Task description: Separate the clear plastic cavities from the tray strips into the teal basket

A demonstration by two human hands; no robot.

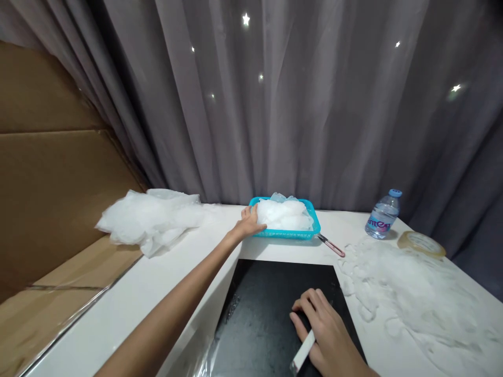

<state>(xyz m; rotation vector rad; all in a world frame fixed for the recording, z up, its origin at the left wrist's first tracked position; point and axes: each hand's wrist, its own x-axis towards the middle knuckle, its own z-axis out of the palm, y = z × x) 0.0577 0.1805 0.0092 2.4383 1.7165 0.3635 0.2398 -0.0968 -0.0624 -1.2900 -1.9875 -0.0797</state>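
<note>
My left hand [250, 223] reaches far forward and grips the near left corner of a blue plastic basket [291, 234]. White fluffy stuffing [283, 213] and some clear plastic fill that basket. Over a black board [267, 309] my right hand [324, 327] is curled around a slim white tool [303, 352], its end pointing down toward me. Most of the tool is hidden by the palm, so its kind is unclear. Just right of the basket lies a cutter with a pinkish handle [332, 246].
A bundle of white plastic and stuffing [153, 214] lies at the left, beside a large cardboard box [58, 173]. At the right are a water bottle [382, 215], a tape roll [422, 244] and spread white fluff [428, 288]. A grey curtain [275, 131] hangs behind the white table.
</note>
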